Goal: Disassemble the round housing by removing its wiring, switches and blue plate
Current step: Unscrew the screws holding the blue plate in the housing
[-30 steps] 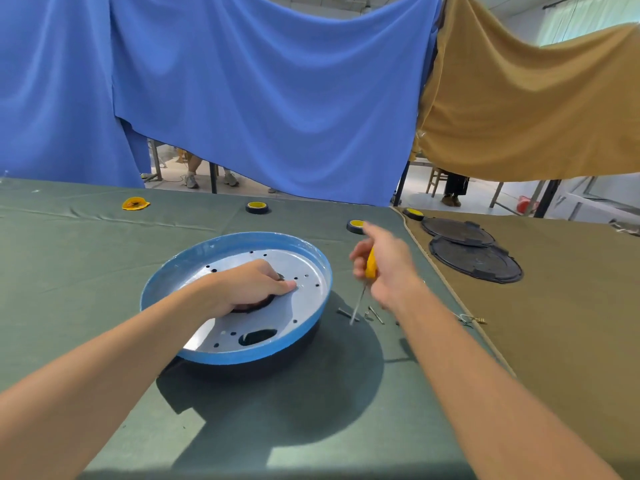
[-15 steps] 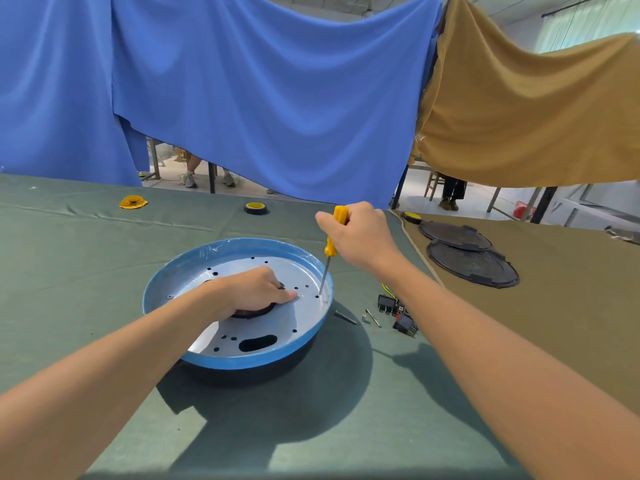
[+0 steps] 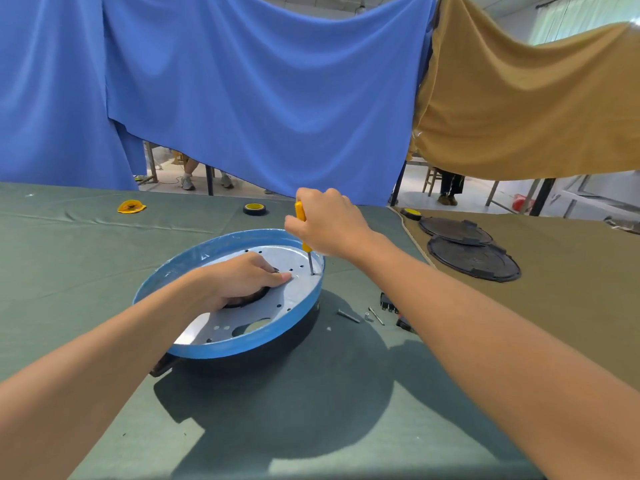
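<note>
The blue plate point(image 3: 194, 263), with a pale perforated floor, sits in the dark round housing point(image 3: 277, 348) on the green table. My left hand point(image 3: 239, 280) presses down on the plate's centre, fingers curled into its dark middle hole. My right hand point(image 3: 325, 225) grips a yellow-handled screwdriver point(image 3: 300, 216) upright, its tip touching the plate floor near the right rim. Black switches point(image 3: 388, 303) with wiring lie on the table to the right, partly hidden by my right forearm.
Loose screws point(image 3: 360, 317) lie right of the housing. Two black round covers point(image 3: 472, 256) rest on the brown table at right. A tape roll point(image 3: 254, 208) and a yellow piece point(image 3: 131, 206) lie at the far side. Blue and brown cloths hang behind.
My right hand lifted the screwdriver from the table beside the screws, carried it left over the plate and set its tip down near the right rim. My left hand stayed put.
</note>
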The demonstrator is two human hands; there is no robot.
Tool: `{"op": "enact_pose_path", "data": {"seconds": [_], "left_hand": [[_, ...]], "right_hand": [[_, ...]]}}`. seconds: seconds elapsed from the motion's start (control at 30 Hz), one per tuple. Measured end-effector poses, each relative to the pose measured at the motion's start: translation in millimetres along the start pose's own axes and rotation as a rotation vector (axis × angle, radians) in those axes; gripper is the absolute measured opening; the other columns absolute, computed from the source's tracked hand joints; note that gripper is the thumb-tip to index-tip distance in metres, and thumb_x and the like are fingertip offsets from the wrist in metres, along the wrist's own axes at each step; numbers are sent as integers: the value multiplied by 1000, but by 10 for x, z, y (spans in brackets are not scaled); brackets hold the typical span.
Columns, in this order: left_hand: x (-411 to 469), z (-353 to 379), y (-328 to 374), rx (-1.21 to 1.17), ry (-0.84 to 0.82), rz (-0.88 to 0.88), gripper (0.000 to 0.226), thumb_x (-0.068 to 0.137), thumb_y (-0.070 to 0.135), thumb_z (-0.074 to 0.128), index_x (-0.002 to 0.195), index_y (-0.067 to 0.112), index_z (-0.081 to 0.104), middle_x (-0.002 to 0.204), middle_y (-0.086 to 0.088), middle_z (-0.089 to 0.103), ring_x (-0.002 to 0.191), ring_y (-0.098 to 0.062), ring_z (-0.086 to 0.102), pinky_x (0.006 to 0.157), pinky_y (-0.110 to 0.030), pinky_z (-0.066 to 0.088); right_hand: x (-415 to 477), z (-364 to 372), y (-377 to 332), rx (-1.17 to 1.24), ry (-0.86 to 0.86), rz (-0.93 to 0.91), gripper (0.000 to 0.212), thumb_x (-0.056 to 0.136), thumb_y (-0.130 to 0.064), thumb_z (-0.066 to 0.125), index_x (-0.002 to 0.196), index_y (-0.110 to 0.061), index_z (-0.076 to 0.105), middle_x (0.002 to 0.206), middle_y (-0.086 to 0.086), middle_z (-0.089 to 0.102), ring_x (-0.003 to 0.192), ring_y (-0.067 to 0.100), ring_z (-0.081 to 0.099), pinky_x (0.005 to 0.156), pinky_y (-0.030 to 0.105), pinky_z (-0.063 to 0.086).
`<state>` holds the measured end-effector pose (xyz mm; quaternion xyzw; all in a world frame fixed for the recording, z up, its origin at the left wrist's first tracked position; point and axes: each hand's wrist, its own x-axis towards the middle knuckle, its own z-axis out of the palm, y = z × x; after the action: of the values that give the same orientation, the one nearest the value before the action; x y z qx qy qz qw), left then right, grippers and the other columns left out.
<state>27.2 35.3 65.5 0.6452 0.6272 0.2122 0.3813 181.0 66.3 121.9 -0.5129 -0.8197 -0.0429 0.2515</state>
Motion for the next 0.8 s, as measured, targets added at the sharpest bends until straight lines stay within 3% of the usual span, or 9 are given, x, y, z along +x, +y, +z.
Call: {"op": "enact_pose_path", "data": {"seconds": [0.1, 0.27, 0.43, 0.63, 0.8], "left_hand": [[-24, 8, -2, 1, -10, -8, 45, 94, 41, 57, 55, 20, 58, 38, 8, 43, 34, -9, 41, 41, -19, 31], [-27, 36, -24, 3, -11, -16, 41, 93, 43, 59, 62, 17, 65, 48, 2, 49, 42, -11, 45, 46, -22, 33], [-27, 97, -70, 37, -44, -23, 39, 92, 44, 60, 67, 15, 63, 53, -1, 48, 47, -16, 45, 48, -26, 34], [-2, 69, -53, 25, -12, -43, 37, 93, 44, 59, 73, 13, 68, 51, 0, 49, 48, -15, 45, 48, -25, 34], [-22, 71, -89, 96, -31, -48, 36, 94, 43, 58, 70, 16, 63, 56, 0, 50, 52, -15, 46, 50, -24, 35]], "right_hand": [[-4, 0, -28, -56, -34, -24, 31, 89, -25, 48, 66, -21, 28, 68, 3, 36, 63, 25, 37, 51, 32, 26], [54, -109, -40, 42, 86, -5, 22, 87, -24, 48, 71, -16, 35, 67, 6, 41, 69, 32, 41, 53, 33, 28], [-134, 68, -57, -81, -93, -73, 15, 91, -24, 47, 81, -15, 39, 68, 3, 35, 64, 27, 37, 50, 32, 22], [-78, -30, 5, -10, 107, -61, 15, 90, -25, 48, 80, -15, 42, 63, 3, 38, 61, 27, 39, 49, 30, 25], [-217, 157, 58, -20, -98, 14, 15, 93, -26, 46, 86, -12, 45, 69, 4, 38, 77, 34, 46, 60, 36, 33]]}}
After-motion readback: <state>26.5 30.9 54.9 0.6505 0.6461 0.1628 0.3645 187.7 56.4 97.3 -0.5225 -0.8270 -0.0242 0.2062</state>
